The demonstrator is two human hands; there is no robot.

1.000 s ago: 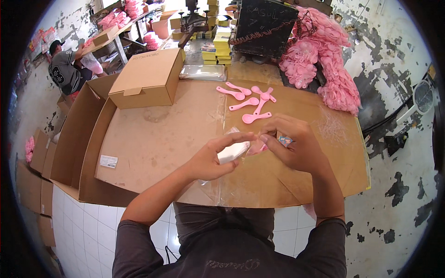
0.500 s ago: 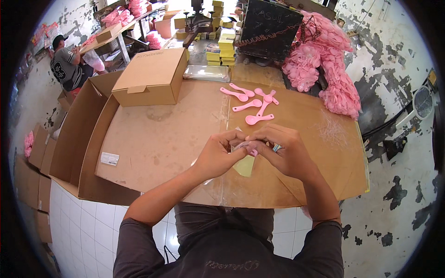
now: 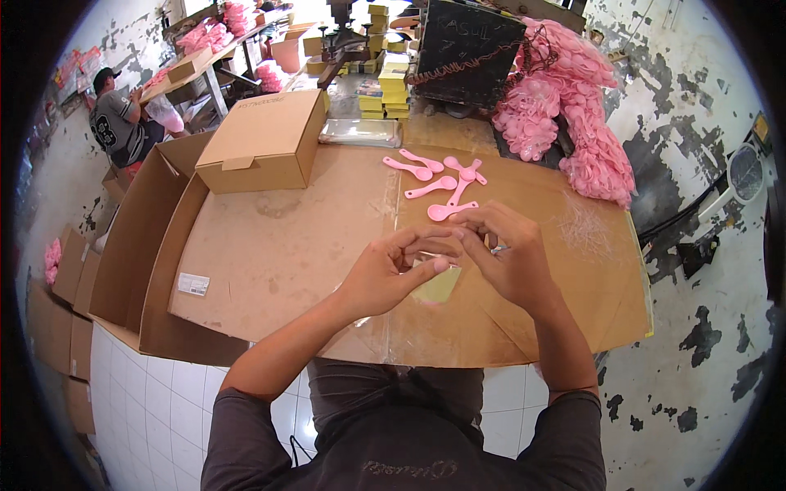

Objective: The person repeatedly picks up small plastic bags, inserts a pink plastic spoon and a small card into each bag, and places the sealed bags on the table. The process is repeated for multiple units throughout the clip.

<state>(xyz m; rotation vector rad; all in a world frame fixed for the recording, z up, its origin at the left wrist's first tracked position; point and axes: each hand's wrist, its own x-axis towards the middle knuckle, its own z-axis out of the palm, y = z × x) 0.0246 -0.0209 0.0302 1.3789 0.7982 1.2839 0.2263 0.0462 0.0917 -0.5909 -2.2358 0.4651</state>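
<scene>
My left hand (image 3: 391, 268) has its fingers curled, with the thumb stretched to the right. Below that thumb shows a clear plastic bag with a yellow-green card (image 3: 442, 286) in it; the curled fingers seem to hold its upper part, which is mostly hidden. My right hand (image 3: 509, 250) is closed in a pinch, thumb against forefinger. Whatever is in that pinch is too small to make out. Just beyond my fingertips several pink plastic spoons (image 3: 442, 212) lie loosely on the cardboard sheet (image 3: 327, 245), some crossing one another.
A closed cardboard box (image 3: 260, 139) stands far left beside a long open carton (image 3: 155, 245). Yellow stacks (image 3: 396, 82), a black box (image 3: 467, 53) and bagged pink spoons (image 3: 602, 155) fill the back. Thin clear strips (image 3: 591, 233) lie right. A person (image 3: 121, 119) sits far left.
My hands have parted a little: the right hand moved up and away from the left. The left thumb now stretches right, over the bag.
</scene>
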